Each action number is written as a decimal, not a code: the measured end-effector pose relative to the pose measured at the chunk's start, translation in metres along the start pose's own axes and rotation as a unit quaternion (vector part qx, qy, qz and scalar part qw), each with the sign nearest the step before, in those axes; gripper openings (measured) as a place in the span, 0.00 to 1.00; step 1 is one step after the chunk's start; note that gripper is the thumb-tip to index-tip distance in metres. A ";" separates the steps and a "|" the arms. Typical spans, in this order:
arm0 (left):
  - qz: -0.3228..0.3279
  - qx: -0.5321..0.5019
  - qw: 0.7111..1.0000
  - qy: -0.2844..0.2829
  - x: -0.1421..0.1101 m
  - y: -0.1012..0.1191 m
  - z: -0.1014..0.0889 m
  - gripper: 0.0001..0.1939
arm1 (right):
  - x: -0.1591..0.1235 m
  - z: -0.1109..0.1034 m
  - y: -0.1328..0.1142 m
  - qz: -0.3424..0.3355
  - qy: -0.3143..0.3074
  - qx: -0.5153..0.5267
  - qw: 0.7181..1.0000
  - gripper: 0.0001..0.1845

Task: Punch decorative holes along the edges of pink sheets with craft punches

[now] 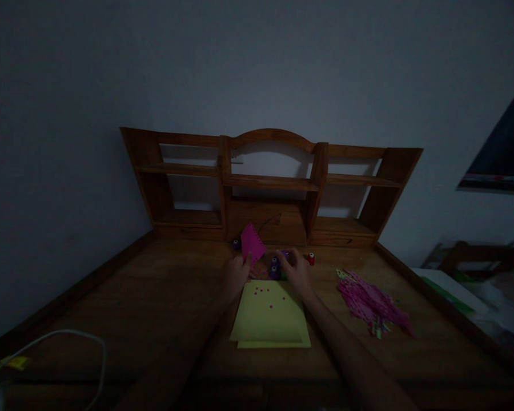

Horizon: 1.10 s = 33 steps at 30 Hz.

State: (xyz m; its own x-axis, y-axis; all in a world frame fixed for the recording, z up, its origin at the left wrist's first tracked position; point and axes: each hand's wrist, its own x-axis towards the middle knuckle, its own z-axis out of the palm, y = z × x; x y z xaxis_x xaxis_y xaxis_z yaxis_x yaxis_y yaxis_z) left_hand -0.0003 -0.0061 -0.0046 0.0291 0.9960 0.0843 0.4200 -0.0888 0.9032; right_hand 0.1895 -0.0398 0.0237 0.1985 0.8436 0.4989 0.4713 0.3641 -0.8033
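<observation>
My left hand [239, 276] is closed on a piece of pink paper [252, 244] with a row of small notches along one edge, and holds it tilted up off the desk. My right hand [297, 270] has its fingers closed around a small purple craft punch [284, 253], partly hidden by them. Beside those fingers are more purple punches [274, 268] with round white marks. Below both hands lie sheets of yellow paper [272, 325], with several small pink dots [270, 307] scattered on the top sheet.
A red punch [311, 258] stands right of my right hand, a dark one [236, 244] behind the left. Cut pink paper strips [370, 299] lie in a heap at right. Wooden shelves [274, 182] line the desk's back; a white cable [68, 331] loops at lower left.
</observation>
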 end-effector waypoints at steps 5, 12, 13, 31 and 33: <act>0.040 0.139 0.987 0.076 -0.004 0.008 -0.009 0.33 | 0.000 -0.002 0.000 -0.005 0.014 -0.022 1.000 0.25; 0.035 0.334 0.939 0.081 -0.005 0.009 -0.018 0.23 | 0.010 -0.016 0.017 0.031 0.006 -0.254 0.967 0.28; 0.035 0.334 0.940 0.065 -0.005 0.008 -0.016 0.22 | 0.011 -0.018 0.020 0.038 -0.005 -0.285 0.958 0.28; 0.074 0.325 0.943 0.026 -0.011 0.016 -0.008 0.25 | 0.009 -0.015 0.023 0.055 -0.070 -0.294 0.952 0.29; 0.075 0.308 0.946 0.071 -0.008 0.014 -0.009 0.25 | 0.010 -0.015 0.022 0.051 -0.038 -0.276 0.959 0.30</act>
State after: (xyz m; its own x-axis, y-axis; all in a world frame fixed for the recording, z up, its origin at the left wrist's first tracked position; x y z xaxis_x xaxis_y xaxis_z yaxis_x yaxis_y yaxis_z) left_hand -0.0029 -0.0154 0.0111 0.0269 0.9574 0.2874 0.8713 -0.1634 0.4628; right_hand 0.2152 -0.0295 0.0157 0.2141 0.8981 0.3843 0.8399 0.0316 -0.5418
